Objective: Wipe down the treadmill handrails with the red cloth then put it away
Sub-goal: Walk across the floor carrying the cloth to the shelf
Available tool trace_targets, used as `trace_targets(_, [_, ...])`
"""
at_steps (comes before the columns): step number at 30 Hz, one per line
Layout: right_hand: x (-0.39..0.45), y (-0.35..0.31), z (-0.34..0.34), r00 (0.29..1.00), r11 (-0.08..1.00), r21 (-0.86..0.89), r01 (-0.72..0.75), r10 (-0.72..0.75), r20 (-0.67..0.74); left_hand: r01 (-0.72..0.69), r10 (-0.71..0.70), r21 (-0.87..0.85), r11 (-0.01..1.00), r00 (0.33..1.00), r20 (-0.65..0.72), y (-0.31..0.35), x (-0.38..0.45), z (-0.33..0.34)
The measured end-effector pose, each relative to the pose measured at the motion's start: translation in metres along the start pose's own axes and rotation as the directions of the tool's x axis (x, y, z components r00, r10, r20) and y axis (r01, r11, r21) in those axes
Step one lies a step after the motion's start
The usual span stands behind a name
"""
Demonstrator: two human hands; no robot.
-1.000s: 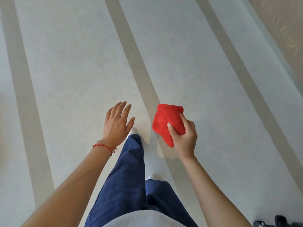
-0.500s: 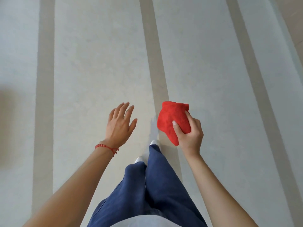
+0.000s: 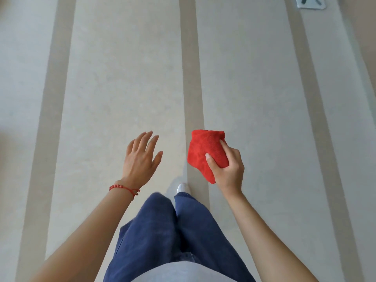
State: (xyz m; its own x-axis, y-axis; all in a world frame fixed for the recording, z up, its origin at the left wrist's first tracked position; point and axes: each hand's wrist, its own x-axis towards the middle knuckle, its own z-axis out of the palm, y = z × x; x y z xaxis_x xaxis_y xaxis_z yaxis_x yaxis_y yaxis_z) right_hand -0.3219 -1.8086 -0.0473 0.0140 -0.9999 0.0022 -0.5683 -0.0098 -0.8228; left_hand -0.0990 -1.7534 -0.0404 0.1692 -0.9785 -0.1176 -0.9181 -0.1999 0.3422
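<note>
Pale striped floor (image 3: 126, 78), small grey plate (image 3: 310, 3) top right

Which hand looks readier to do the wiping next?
Probably the right hand: its fingers already grip the bunched red cloth. The left hand is open and holds nothing. No treadmill shows here.

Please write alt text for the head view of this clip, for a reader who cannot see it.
Seen from above, the right hand grips a bunched red terry cloth in front of the body while the left hand, fingers straight, holds nothing. Below are dark blue trousers and a pale floor with beige stripes; no treadmill shows.
</note>
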Motion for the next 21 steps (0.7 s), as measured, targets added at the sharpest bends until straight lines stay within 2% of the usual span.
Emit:
trace_targets(6, [0.102,-0.023,0.034,0.999,0.999,-0.032,0.028,-0.029,-0.025,0.025,-0.025,-0.013,1.000,1.000,-0.004,-0.014,0.103,-0.022])
trace_targets(21, [0.371,-0.104,0.132,0.994,0.999,-0.036,0.041,-0.044,-0.099,-0.043,0.043,0.005,0.999,0.998,-0.054,-0.089,0.390,-0.090])
